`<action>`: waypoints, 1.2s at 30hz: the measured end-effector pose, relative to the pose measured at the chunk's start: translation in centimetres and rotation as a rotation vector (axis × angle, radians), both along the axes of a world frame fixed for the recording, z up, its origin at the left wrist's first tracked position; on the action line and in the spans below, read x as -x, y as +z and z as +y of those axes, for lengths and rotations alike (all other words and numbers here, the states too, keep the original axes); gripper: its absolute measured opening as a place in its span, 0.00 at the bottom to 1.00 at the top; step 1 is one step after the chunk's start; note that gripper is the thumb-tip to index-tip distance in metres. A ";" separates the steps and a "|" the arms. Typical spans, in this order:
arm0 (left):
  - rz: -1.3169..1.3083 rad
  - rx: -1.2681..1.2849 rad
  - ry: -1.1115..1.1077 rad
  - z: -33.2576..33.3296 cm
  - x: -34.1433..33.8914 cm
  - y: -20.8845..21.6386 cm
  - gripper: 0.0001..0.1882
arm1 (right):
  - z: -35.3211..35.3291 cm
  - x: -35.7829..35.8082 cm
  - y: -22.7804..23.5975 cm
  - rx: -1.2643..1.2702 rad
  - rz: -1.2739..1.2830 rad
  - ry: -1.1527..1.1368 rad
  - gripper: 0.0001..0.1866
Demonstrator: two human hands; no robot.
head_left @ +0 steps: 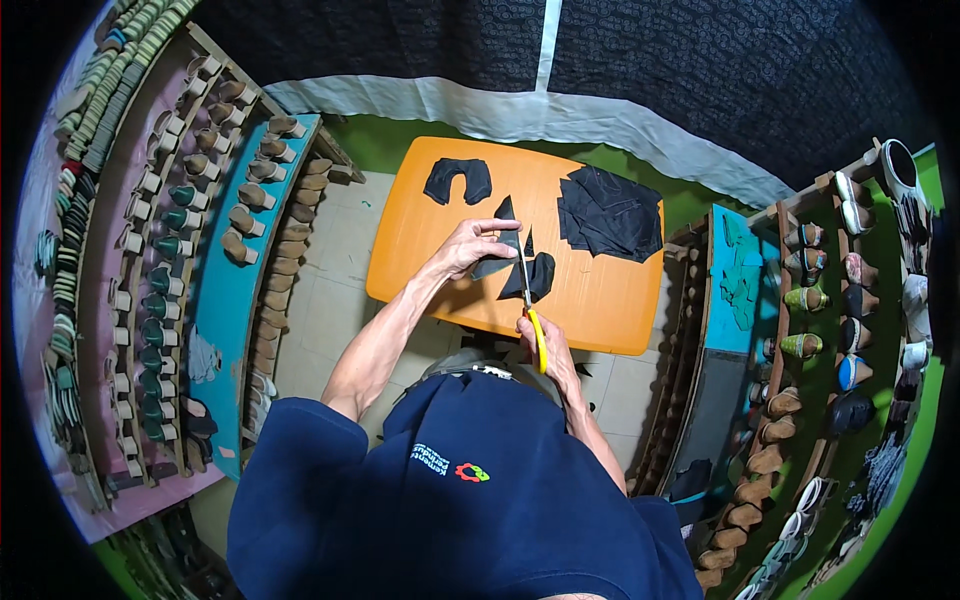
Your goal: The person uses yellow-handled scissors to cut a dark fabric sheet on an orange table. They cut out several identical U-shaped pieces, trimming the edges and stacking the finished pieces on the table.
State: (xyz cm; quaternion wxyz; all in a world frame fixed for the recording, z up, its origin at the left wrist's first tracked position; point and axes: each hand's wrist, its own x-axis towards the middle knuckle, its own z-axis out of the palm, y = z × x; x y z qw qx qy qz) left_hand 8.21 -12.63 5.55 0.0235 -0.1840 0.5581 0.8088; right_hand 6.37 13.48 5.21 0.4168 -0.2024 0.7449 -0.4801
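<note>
Centre of frame: left hand (477, 248), grip pinching black piece (507, 210); right hand (555, 355), grip holding yellow-handled scissors (534, 322), at orange tabletop (402, 245).

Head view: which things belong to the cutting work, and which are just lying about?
Likely in use: scissors in the right hand; black piece in the left hand; U-shaped piece; black stack; orange table.

Likely just about: foot-shaped forms; yellow-green shoes; green pieces.

Yellow-handled scissors (538, 330); black material pieces (612, 215); orange table (425, 245); navy shirt (380, 500); dark, finely patterned curtain (680, 85), white border (425, 97).
</note>
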 end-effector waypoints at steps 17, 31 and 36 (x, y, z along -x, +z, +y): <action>0.003 0.029 -0.007 0.6 0.4 -0.3 0.33 | 0.0 0.4 -2.1 -0.023 -0.011 -0.091 0.26; 0.046 -0.070 0.059 1.6 -0.2 -0.4 0.36 | -0.3 0.3 -2.0 0.000 -0.105 -0.159 0.28; 0.042 -0.098 0.075 2.9 -0.5 1.2 0.36 | -0.5 0.6 -1.0 0.006 -0.073 -0.129 0.28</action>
